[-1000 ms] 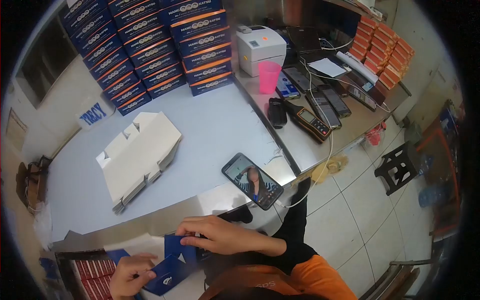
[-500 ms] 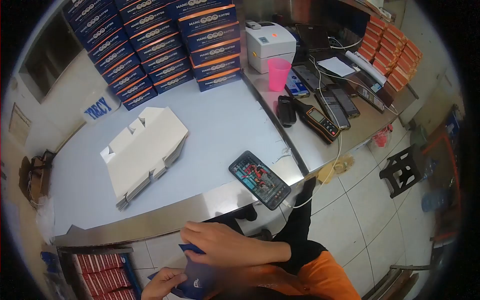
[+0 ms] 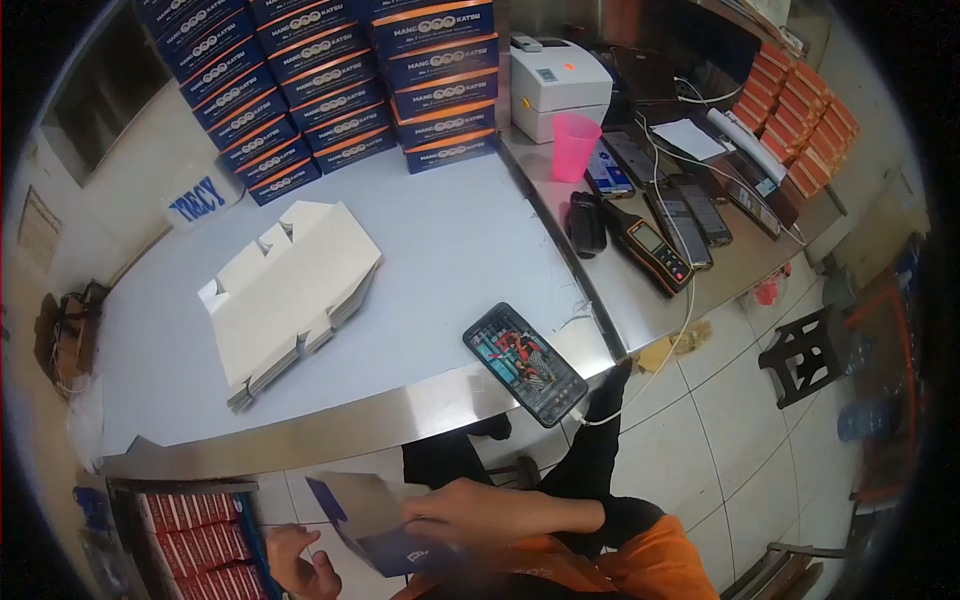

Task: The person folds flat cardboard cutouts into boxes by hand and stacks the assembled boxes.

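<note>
Over my lap, my right hand [image 3: 465, 515] grips a dark blue box [image 3: 385, 545] by its right side. The box is partly folded, with its plain greyish inside turned up and a small white print on one outer panel. Just left of it, my left hand [image 3: 300, 565] is off the cardboard, thumb and fingers apart and a little curled. On the table above lies a stack of flat die-cut box blanks [image 3: 290, 290], pale side up. A phone [image 3: 525, 362] with a lit screen rests at the table's front edge, a cable plugged into it.
Stacked blue and orange boxes [image 3: 445, 105] stand at the back. The metal side table [image 3: 620, 300] holds a white label printer [image 3: 560, 88], a pink cup [image 3: 574, 148], a handheld meter [image 3: 655, 250] and several phones. Red packs [image 3: 205, 540] fill a crate lower left; a black stool [image 3: 803, 355] stands right.
My left hand has let go of the box and moved slightly left. The box has opened out, its inside now showing, while my right hand keeps hold and has shifted slightly right and down.
</note>
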Demonstrator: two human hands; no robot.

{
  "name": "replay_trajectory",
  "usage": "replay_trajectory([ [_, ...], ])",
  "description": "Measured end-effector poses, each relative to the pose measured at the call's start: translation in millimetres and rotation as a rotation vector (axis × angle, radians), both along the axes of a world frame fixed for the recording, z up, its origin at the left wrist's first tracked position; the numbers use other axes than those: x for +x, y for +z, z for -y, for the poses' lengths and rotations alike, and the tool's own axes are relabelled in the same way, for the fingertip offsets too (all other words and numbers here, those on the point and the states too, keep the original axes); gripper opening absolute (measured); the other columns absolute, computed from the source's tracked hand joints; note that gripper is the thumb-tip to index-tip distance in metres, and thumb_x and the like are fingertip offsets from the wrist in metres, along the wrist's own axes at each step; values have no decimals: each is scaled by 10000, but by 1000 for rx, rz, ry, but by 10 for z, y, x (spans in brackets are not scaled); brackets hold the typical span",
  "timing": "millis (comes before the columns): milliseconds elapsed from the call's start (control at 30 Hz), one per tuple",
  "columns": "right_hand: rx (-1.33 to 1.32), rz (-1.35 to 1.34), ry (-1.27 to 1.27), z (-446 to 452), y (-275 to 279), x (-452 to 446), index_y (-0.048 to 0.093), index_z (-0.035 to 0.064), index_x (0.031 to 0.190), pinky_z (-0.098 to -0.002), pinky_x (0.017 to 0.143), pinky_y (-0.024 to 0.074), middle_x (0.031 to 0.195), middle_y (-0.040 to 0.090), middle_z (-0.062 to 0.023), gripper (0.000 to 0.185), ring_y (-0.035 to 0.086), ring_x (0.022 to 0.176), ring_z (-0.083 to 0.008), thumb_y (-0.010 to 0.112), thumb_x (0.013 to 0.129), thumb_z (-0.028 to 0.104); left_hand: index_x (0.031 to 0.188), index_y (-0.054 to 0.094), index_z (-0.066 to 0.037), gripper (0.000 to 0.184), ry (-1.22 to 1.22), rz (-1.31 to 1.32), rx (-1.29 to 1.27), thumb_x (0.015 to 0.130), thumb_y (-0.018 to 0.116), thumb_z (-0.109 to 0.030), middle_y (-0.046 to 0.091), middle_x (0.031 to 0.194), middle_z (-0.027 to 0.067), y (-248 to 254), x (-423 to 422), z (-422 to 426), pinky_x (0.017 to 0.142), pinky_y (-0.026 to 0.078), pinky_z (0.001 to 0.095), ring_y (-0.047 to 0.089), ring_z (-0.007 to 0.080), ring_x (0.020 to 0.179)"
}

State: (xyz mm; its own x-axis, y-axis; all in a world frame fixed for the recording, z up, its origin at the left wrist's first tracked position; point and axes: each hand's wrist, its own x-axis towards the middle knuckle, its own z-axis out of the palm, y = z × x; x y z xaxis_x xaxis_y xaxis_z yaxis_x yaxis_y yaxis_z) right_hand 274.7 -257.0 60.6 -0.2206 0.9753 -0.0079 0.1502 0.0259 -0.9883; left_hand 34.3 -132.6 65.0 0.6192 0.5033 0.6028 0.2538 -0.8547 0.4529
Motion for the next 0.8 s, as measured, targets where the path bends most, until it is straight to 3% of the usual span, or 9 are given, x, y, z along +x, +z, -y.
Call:
replay_trajectory([
  [67, 3, -64, -87, 65, 163, 7, 537, 32, 901, -391, 648, 478, 831, 590, -163, 230, 606, 740, -341, 520, 922, 261, 944, 587, 33, 359, 103, -64, -95, 912, 503, -315, 544, 819, 125, -63, -99, 53, 795, 411, 382, 532, 269, 820],
  [167, 381, -59, -256, 132, 442, -39, 545, 51, 900, -361, 652, 481, 809, 570, -120, 220, 597, 756, -307, 526, 910, 270, 937, 559, 34, 340, 84, 192, -160, 912, 516, -302, 505, 899, 106, 8, -68, 34, 737, 395, 332, 499, 210, 840],
  [267, 628, 156, -207, 109, 692, -83, 526, 45, 850, -337, 605, 470, 694, 525, -101, 114, 579, 687, -280, 557, 860, 155, 917, 565, 23, 272, 102, 219, -232, 887, 562, -248, 500, 859, 90, 249, -107, 56, 716, 394, 291, 500, 184, 821],
  [333, 912, 607, -227, 96, 823, -59, 564, 94, 805, -234, 528, 454, 699, 452, -39, 125, 530, 643, -122, 628, 765, 195, 906, 572, 17, 231, 98, 237, -165, 873, 571, -212, 506, 841, 89, 303, -191, -89, 707, 400, 294, 503, 183, 797],
  [467, 829, 596, -478, 47, 780, -211, 524, 80, 822, -297, 556, 429, 667, 492, -39, 93, 551, 647, -186, 567, 777, 150, 886, 584, 4, 149, 89, 264, -41, 846, 590, -140, 517, 806, 86, 468, -252, -315, 690, 412, 299, 509, 180, 751],
  [533, 734, 679, -418, -37, 828, -103, 512, 79, 816, -289, 573, 415, 734, 492, -30, 222, 527, 685, -168, 593, 806, 286, 838, 616, -2, 125, 140, 101, 159, 716, 603, 22, 569, 789, 104, 604, 136, -169, 597, 437, 291, 538, 182, 673],
  [600, 794, 705, -522, -189, 666, -152, 514, 104, 760, -262, 540, 380, 697, 494, -3, 203, 508, 640, -111, 635, 730, 263, 696, 605, -4, 103, 20, -58, 296, 691, 701, -40, 530, 634, 73, 684, 460, -65, 603, 454, 332, 522, 255, 566],
  [733, 806, 779, -662, -322, 377, -210, 519, 110, 727, -241, 524, 384, 591, 466, 35, 150, 499, 577, -99, 659, 698, 157, 734, 640, -33, 114, -80, 17, 164, 658, 723, -14, 565, 659, 65, 434, 632, -326, 546, 434, 314, 529, 217, 571],
  [800, 735, 719, -723, -349, 311, -222, 527, 82, 786, -260, 546, 410, 590, 481, 8, 182, 527, 573, -147, 640, 671, 164, 769, 629, 36, 159, 291, 168, 297, 624, 692, 22, 577, 692, 99, 333, 669, -430, 517, 419, 283, 554, 211, 593],
])
